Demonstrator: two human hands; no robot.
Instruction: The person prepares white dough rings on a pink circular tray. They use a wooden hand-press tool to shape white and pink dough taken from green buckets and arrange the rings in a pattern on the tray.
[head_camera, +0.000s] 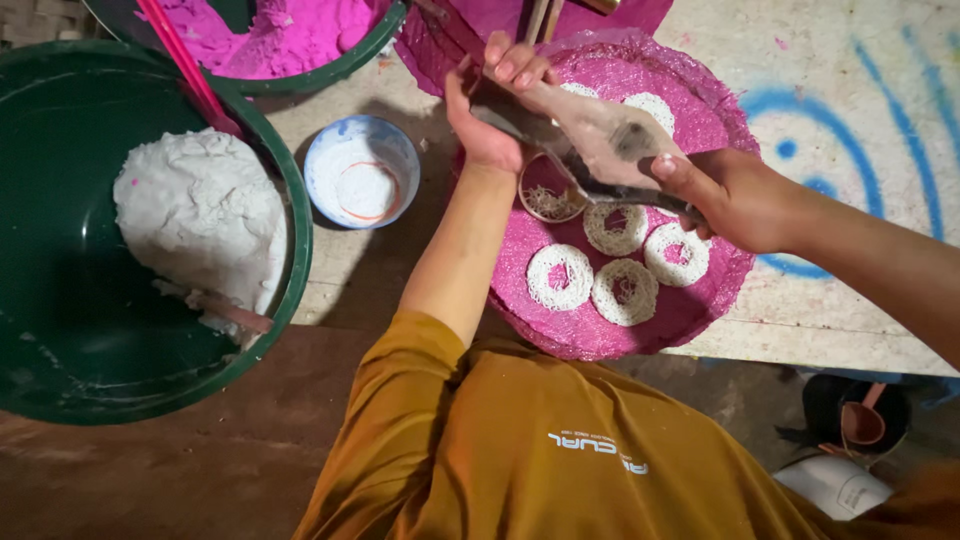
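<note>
Pale boards marked with blue spray paint carry your work, with bare brown ground nearer you. At the left edge sits a big green basin holding a lump of white dough, and a second green basin at the top edge holds pink powder. Just right of the first basin stands a small white bowl, blue-rimmed, apart from both.

Your left hand comes next: the forearm runs up from your mustard sleeve, wrist bent, palm toward you, fingers curled shut over the far end of a flat metal press. The press lies slantwise over a round pink woven tray, and under its middle a small round cup shows white strands inside.

On the tray's near half lie 4 white noodle rings close together, some touching; 2 more peek out beyond the press toward the far rim.

Your right hand reaches in from the right edge, arm nearly level, thumb on top and fingers wrapped closed round the press's near end.

At the bottom right corner, off the boards, sit a dark bag and a white packet.
</note>
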